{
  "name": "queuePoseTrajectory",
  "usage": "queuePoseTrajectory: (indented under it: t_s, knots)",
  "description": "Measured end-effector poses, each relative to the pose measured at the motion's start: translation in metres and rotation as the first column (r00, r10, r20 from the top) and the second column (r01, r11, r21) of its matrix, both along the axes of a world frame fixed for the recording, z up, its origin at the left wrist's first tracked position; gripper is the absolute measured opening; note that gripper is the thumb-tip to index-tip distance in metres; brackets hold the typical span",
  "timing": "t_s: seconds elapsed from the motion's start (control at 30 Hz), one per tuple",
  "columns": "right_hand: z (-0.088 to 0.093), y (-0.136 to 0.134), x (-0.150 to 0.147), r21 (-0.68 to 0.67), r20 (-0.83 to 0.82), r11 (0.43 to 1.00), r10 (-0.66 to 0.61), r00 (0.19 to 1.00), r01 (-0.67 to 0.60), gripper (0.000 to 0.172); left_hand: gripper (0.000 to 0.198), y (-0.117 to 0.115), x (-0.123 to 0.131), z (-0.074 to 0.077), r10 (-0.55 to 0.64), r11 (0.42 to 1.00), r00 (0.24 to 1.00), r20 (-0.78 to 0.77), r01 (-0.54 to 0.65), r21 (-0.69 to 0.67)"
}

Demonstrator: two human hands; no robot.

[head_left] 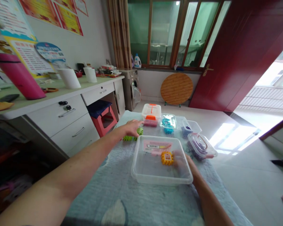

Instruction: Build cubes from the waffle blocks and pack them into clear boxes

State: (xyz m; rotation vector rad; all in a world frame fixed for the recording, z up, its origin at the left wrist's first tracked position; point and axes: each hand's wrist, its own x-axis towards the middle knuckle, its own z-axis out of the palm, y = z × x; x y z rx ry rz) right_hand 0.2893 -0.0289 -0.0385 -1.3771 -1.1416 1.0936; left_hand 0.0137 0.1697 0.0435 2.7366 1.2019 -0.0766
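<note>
A clear plastic box (141, 175) stands on the cloth-covered table in front of me. Inside it shows an orange block (167, 158) with a window pattern. My right hand (180, 160) is at the box's right side, close to the orange block; it is smeared and partly seen through the plastic, so its grip is unclear. Beyond the left rear corner, my left hand (132, 126) hovers over green toothed blocks (128, 137), fingers stretched out and thumb apart. Whether it touches them I cannot tell. A pink label lies by the box's far wall.
Behind stand a box with orange clasps (151, 110), a box of blue blocks (168, 124), an open box with dark blue pieces (186, 131) and a lidded box of purple pieces (199, 146). A red stool (106, 121) is left, beside white drawers (61, 125).
</note>
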Motion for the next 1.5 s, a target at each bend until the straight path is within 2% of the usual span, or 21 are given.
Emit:
queuePoseTrajectory:
  t_s: [0.1, 0.2, 0.5, 0.83, 0.93, 1.0, 1.13, 1.2, 1.27, 1.37, 1.43, 1.5]
  knots:
    - [0.004, 0.0, -0.003, 0.007, 0.003, 1.0, 0.018, 1.0, -0.018, 0.041, 0.091, 0.004, 0.004, -0.012, 0.034, 0.999, 0.996, -0.086, -0.033, 0.012]
    - [0.007, 0.001, -0.004, -0.006, -0.005, 0.998, 0.069, 0.998, -0.069, 0.047, 0.095, 0.008, 0.006, -0.016, 0.037, 0.999, 0.991, -0.127, -0.037, 0.004]
    - [0.008, 0.001, -0.001, 0.023, 0.037, 0.994, 0.103, 0.994, -0.104, 0.047, 0.088, 0.007, 0.009, -0.015, 0.015, 0.999, 0.986, -0.166, -0.01, 0.035]
    - [0.0, 0.002, 0.001, -0.014, -0.004, 0.999, 0.042, 0.999, -0.042, 0.044, 0.088, 0.012, 0.009, -0.016, 0.001, 0.999, 0.988, -0.151, 0.006, 0.046]
    - [-0.003, 0.003, 0.003, -0.015, -0.011, 0.999, 0.039, 0.999, -0.039, 0.04, 0.086, 0.011, 0.008, -0.004, 0.004, 0.996, 0.988, -0.154, 0.01, 0.093]
    - [-0.004, 0.003, 0.003, -0.012, -0.004, 0.999, 0.039, 0.999, -0.039, 0.035, 0.085, 0.009, 0.008, 0.011, 0.005, 0.99, 0.991, -0.135, 0.014, 0.137]
    - [-0.002, 0.003, 0.003, 0.034, 0.036, 0.997, 0.062, 0.997, -0.063, 0.032, 0.076, -0.008, 0.01, 0.056, -0.018, 0.98, 0.999, -0.044, 0.027, 0.198]
    - [-0.001, 0.003, 0.003, 0.052, 0.051, 0.994, 0.092, 0.994, -0.095, 0.034, 0.065, -0.025, 0.015, 0.079, -0.063, 0.985, 0.998, -0.013, 0.064, 0.163]
    - [-0.001, 0.003, 0.004, 0.055, 0.057, 0.993, 0.105, 0.993, -0.108, 0.034, 0.058, -0.047, 0.023, 0.095, -0.137, 0.986, 0.991, 0.009, 0.135, 0.102]
    - [-0.001, 0.003, 0.003, 0.031, 0.045, 0.997, 0.074, 0.996, -0.075, 0.032, 0.057, -0.083, 0.041, 0.102, -0.254, 0.967, 0.967, 0.025, 0.254, 0.002]
    - [-0.001, 0.002, 0.002, -0.007, 0.007, 0.999, 0.042, 0.999, -0.042, 0.032, 0.054, -0.105, 0.053, 0.095, -0.309, 0.947, 0.951, -0.004, 0.307, -0.093]
    - [-0.001, 0.002, 0.002, -0.031, -0.029, 0.999, 0.031, 0.999, -0.032, 0.034, 0.058, -0.123, 0.064, 0.081, -0.331, 0.935, 0.941, -0.061, 0.319, -0.158]
